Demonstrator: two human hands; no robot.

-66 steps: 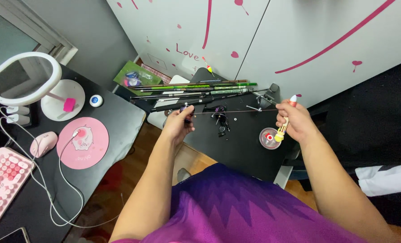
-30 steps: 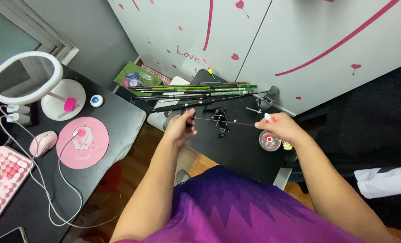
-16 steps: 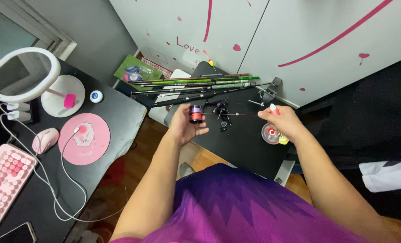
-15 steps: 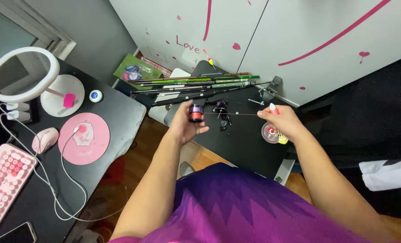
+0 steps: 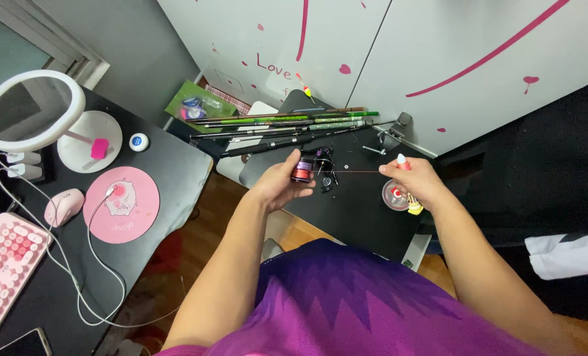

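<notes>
Fishing rods [image 5: 281, 128] lie behind the reel [image 5: 325, 168] on the table [image 5: 353, 211].

- The small spool [image 5: 301, 169] in the left hand [image 5: 282, 186] is dark with a red-orange band.
- The marker [image 5: 403, 161] in the right hand [image 5: 418, 184] has a white tip and a red body.
- A yellow charm [image 5: 414, 207] hangs below that hand.
- The small surface [image 5: 353, 211] is black.
- The rods [image 5: 287, 125] are black, green and brown.
- The round disc [image 5: 393, 196] is red and white.
- The shirt [image 5: 366, 303] is purple with a darker zigzag pattern.
- The mouse pad [image 5: 121, 204], mouse [image 5: 63, 207] and keyboard [image 5: 4, 257] are pink.
- The ring mirror [image 5: 30, 109] is white with a pink clip.
- The wardrobe doors [image 5: 452, 53] are white with crimson stripes and hearts.
</notes>
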